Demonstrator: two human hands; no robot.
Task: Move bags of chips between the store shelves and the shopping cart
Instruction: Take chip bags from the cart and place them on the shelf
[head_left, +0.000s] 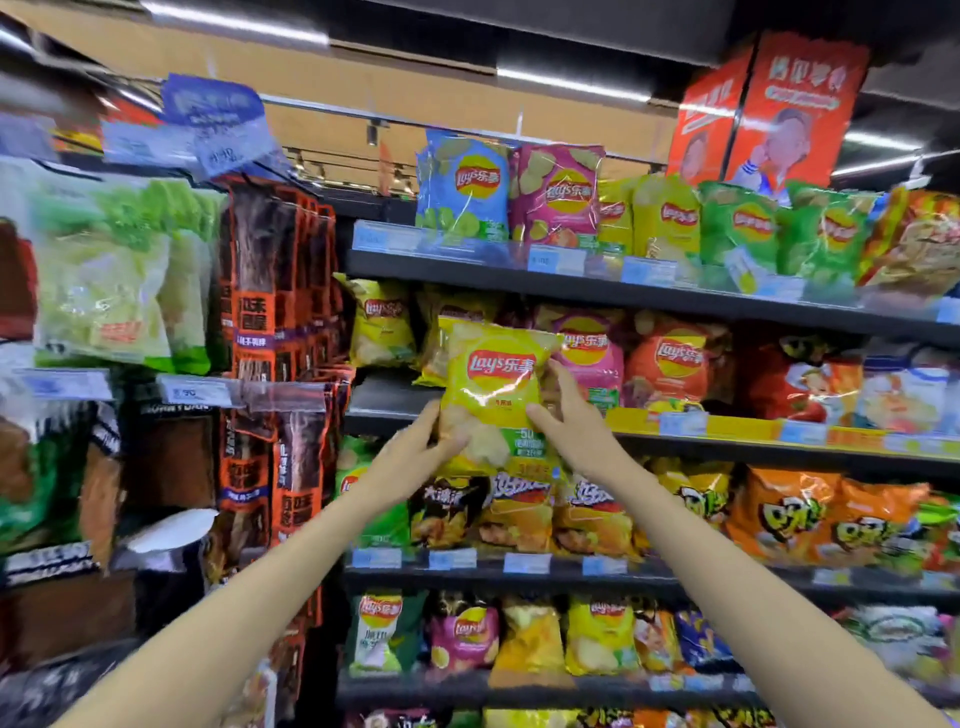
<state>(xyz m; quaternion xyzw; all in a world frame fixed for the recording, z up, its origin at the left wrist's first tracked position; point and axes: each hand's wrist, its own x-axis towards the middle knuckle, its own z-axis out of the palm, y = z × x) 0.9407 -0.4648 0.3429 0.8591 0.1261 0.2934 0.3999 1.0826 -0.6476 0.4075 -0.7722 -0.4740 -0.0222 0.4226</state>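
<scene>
Shelving: a dark shelf unit (597, 291) fills the centre and right of the frame, four tiers in view, each packed with chip bags and edged with blue price tags.
Hanging rack: at the left of the frame, pegs carry pale green snack packs (104, 291) and black-and-orange packs (270, 291), blurred.
Red display box: a red carton (774, 109) stands on the top tier at the upper right of the frame.
Top tier bags: a blue bag (462, 187) and a pink bag (558, 192) stand side by side, with yellow and green bags to their right.
Second tier bags: a pink bag (592, 358) and an orange-red bag (675, 364) stand behind and to the right of the held one.
Yellow chip bag: the yellow chip bag (493, 395) is upright at the centre of the frame, in front of the second tier; whether its bottom edge touches the ledge is unclear.
Left hand: the left hand (415, 457) grasps the bag's lower left corner, fingers curled onto its front.
Right hand: the right hand (571, 415) clasps the bag's right edge, thumb on the front, fingers behind.
</scene>
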